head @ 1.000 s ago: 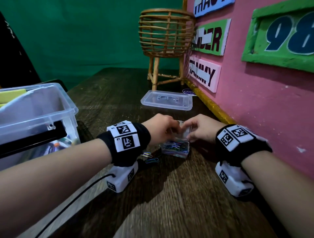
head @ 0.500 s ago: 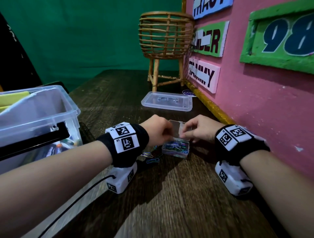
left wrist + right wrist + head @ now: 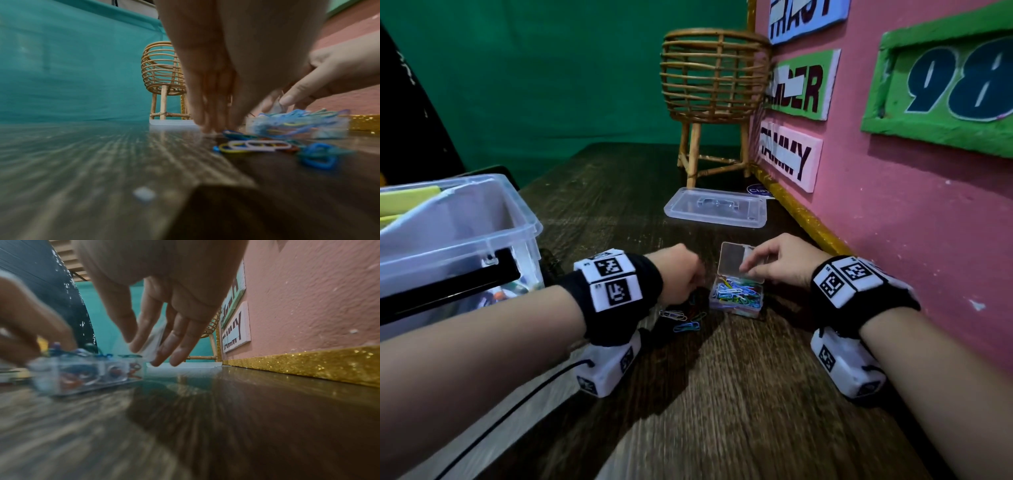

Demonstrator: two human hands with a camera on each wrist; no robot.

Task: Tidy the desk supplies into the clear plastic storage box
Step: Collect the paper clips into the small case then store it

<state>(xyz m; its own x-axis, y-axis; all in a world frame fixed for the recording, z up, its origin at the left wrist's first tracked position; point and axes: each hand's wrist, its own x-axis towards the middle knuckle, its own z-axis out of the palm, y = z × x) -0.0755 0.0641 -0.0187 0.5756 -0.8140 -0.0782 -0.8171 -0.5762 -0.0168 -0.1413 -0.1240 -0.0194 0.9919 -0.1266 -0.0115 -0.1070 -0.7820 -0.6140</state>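
Small clear plastic case [image 3: 736, 298] of coloured paper clips: on dark wooden desk [image 3: 722, 394], centre, between the two hands; hinged clear lid [image 3: 734, 262] raised at the far side, tilted up.

Right hand [image 3: 780, 262]: at right of case, thumb and fingers [image 3: 144, 324] pinching the raised lid; remaining fingers extended, relaxed, pointing down toward the desk.

Left hand [image 3: 681, 274]: just left of case, fingers [image 3: 211, 100] bunched together, tips down at the desktop beside the loose clips; whether a clip is pinched, cannot tell.

Loose coloured paper clips [image 3: 683, 320]: blue, yellow, white and orange, scattered on desk near side of left hand, just left of case.

Large clear plastic storage box [image 3: 462, 240]: far left on desk, open, black latch bar across near wall, yellow items and mixed supplies inside.

Flat clear plastic box lid [image 3: 715, 207]: lying on desk, far centre, well apart from storage box.

Small rattan basket stand [image 3: 714, 85]: beyond flat lid, against pink wall [image 3: 893, 222] with name signs and gold glitter trim along the base.
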